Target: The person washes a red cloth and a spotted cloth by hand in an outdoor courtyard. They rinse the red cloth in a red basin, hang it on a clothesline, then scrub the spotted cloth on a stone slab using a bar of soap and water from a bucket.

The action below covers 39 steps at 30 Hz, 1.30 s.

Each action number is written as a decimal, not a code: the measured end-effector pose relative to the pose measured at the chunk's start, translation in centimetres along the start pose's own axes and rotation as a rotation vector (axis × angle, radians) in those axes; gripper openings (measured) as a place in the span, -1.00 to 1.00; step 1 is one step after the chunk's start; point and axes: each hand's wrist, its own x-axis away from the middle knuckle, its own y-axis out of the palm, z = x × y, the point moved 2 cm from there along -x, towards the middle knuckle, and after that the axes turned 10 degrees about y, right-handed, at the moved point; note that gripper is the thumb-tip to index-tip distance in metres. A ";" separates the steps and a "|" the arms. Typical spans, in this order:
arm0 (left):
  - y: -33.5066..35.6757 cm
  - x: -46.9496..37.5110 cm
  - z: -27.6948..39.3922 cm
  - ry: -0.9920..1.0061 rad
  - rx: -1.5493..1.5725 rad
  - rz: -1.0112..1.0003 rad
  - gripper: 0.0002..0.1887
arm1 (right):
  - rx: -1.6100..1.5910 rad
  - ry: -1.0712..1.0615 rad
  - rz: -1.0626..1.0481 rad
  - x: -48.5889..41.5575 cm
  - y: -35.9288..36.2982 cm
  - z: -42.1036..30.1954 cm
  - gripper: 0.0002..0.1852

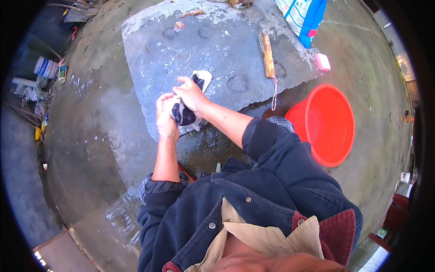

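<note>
My left hand (pixel 167 115) grips the near-left side of a wet black-and-white shoe (pixel 183 114), which looks made of cloth. From the right, my right hand (pixel 191 94) presses on its upper part, with thumb and fingers around it. The far end, with a pale sole (pixel 204 77), sticks out beyond my right hand. I hold the shoe over the near edge of a wet grey stone slab (pixel 217 57) dotted with suds. Whether it touches the slab is hidden. A wooden-backed brush (pixel 267 56) with a pink cord lies on the slab to the right.
A red plastic basin (pixel 307 112) stands on the wet concrete floor at the right. A pink bar of soap (pixel 322 62) lies at the slab's right corner, below a blue-and-white plastic bag (pixel 304 20). Buckets (pixel 46 67) and clutter line the left wall.
</note>
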 end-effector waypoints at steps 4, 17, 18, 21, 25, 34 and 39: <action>-0.7 -0.8 3.8 0.113 0.090 0.010 -0.57 | -0.255 0.437 -0.670 2.9 -0.6 -0.8 -0.51; 1.3 -0.5 8.4 0.081 -0.011 -0.334 0.05 | 0.836 -0.536 -0.364 1.6 -3.0 -6.1 -0.64; 1.2 -0.5 8.8 0.085 -0.052 -0.326 0.03 | 0.391 -0.194 -0.530 1.9 -2.4 -6.3 -0.61; 1.4 -1.0 9.8 0.104 -0.132 -0.370 0.00 | 0.322 -0.158 -0.471 3.2 -1.1 -8.0 -0.60; 2.1 -1.3 11.0 0.102 -0.242 -0.346 -0.04 | 0.654 -0.478 -0.387 3.8 0.4 -8.5 -0.86; 2.8 -2.3 13.8 0.178 -0.167 -0.377 -0.03 | 0.493 -0.015 -0.603 5.3 1.0 -11.4 -0.71; 3.3 -2.7 15.5 0.187 -0.102 -0.371 -0.05 | 0.631 -0.146 -0.634 5.0 1.3 -12.8 -0.77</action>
